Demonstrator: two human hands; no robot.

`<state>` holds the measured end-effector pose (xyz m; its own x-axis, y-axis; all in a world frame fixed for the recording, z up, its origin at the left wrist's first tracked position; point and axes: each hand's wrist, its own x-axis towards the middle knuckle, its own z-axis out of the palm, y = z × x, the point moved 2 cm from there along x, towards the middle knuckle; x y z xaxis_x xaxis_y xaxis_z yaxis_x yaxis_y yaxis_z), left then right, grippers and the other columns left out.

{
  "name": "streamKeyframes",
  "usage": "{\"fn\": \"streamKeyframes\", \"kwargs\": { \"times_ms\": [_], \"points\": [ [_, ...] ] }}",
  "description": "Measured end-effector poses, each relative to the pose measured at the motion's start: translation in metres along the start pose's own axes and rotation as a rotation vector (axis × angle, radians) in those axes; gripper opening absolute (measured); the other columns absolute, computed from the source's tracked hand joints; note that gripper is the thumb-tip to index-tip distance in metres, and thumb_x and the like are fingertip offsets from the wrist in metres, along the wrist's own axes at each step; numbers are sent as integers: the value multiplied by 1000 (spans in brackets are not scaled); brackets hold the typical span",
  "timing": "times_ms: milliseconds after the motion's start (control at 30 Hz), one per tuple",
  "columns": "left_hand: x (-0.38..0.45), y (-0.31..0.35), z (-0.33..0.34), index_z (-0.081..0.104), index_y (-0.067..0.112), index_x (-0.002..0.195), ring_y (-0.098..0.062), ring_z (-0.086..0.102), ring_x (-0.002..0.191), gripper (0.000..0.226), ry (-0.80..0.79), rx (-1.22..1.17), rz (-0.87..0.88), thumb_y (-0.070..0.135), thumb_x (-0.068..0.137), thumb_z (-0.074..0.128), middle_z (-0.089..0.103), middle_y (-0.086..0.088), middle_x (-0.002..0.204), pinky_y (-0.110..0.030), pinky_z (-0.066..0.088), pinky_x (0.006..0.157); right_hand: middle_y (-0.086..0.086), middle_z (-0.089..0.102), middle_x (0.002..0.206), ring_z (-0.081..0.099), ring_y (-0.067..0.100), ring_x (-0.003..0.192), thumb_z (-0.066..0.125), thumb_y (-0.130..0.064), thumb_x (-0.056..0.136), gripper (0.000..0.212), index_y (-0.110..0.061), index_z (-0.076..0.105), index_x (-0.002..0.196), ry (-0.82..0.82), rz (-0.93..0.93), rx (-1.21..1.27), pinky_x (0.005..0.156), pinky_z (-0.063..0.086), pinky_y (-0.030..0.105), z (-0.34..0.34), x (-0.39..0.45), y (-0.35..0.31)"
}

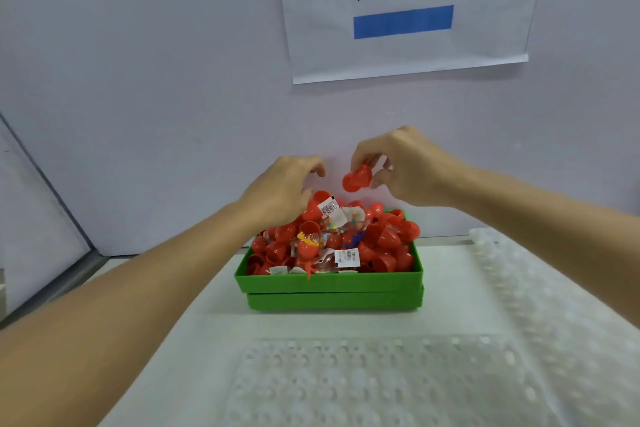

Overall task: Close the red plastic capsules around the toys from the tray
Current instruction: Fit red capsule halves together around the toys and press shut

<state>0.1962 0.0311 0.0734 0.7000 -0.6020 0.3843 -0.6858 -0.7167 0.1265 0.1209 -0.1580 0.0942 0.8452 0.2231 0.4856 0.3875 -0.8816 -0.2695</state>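
At far left, a grey frame edge [52, 198] slanting down against the pale wall. Next, reaching in over the left part of the heap, the left hand [280, 191], fingers [317, 166] loosely curled with the tips down among the capsule halves; whether anything is pinched, cannot tell. Below and between both hands, a green tray [329, 282] on the white tabletop [346, 322], stacked on a second green tray and piled above its rim with red capsule halves [391, 239], small bagged toys [332, 229] and white printed slips [347, 257]. Just above the heap, clear of it, a red capsule [356, 178] held in the air. Gripping that capsule from the right, the right hand [405, 166], fingers [367, 152] curled over its top and thumb beneath. On the wall above, a white sheet [408, 10] with two large black characters and a blue bar. In the foreground and along the right side of the tabletop, clear plastic blister trays [381, 381] with rows of round pockets.
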Motion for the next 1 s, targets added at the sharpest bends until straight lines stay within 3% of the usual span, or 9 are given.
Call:
{"fn": "streamKeyframes", "kwargs": {
  "times_ms": [100,167,300,433,533,600,667,867,1000],
  "points": [
    [-6,0,2,61,18,121,-22,56,119,27,38,-45,-14,10,94,58,62,-5,128,-39,47,101,0,70,87,61,10,76,69,13,76,36,-15,72,99,71,35,-22,74,53,27,4,-2,4],
    [-13,3,2,63,17,119,-20,58,117,26,79,-104,-27,10,94,57,63,-4,126,-35,47,100,6,72,90,62,19,81,66,13,76,36,-12,71,101,80,103,-42,75,55,34,8,-5,10],
    [-32,10,-1,65,15,113,-12,60,103,25,145,-208,-51,3,94,54,66,-1,112,-18,45,86,7,72,104,64,20,92,59,7,82,37,-14,68,111,-102,234,-37,80,54,30,26,-15,16],
    [-60,16,-11,68,17,103,-2,62,89,30,179,-303,-74,-5,92,51,68,5,96,-3,47,70,6,64,127,63,20,110,43,11,88,60,-20,52,139,-142,302,29,88,49,25,21,-25,13],
    [-84,22,-22,70,20,95,-5,66,82,30,181,-346,-77,-4,92,52,70,8,90,-12,53,69,7,66,123,64,20,107,40,12,88,59,-18,55,136,-73,314,34,91,50,28,8,-36,7],
    [-102,27,-31,71,21,87,-14,69,75,29,124,-386,-76,-1,92,53,72,9,83,-28,56,68,4,70,115,65,19,105,40,11,89,54,-18,60,130,-10,311,44,93,51,29,-2,-50,0],
    [-123,32,-39,71,24,82,-10,69,72,31,7,-435,-88,1,92,53,73,7,78,-33,57,71,1,74,103,67,17,100,42,9,90,49,-19,65,123,45,295,58,92,51,29,-11,-68,-11],
    [-195,45,-56,65,36,86,-4,69,72,23,-288,-393,-235,18,95,54,73,9,81,-23,54,67,-6,72,74,66,0,74,53,5,92,34,-22,73,98,189,268,224,69,46,6,-20,-158,-55],
    [-239,64,-55,64,40,86,2,64,76,8,-412,-326,-309,39,92,59,68,15,85,-15,46,66,-9,72,77,67,-1,81,58,5,92,39,-31,73,93,156,306,296,70,51,14,-17,-220,-71]
  ]
}}
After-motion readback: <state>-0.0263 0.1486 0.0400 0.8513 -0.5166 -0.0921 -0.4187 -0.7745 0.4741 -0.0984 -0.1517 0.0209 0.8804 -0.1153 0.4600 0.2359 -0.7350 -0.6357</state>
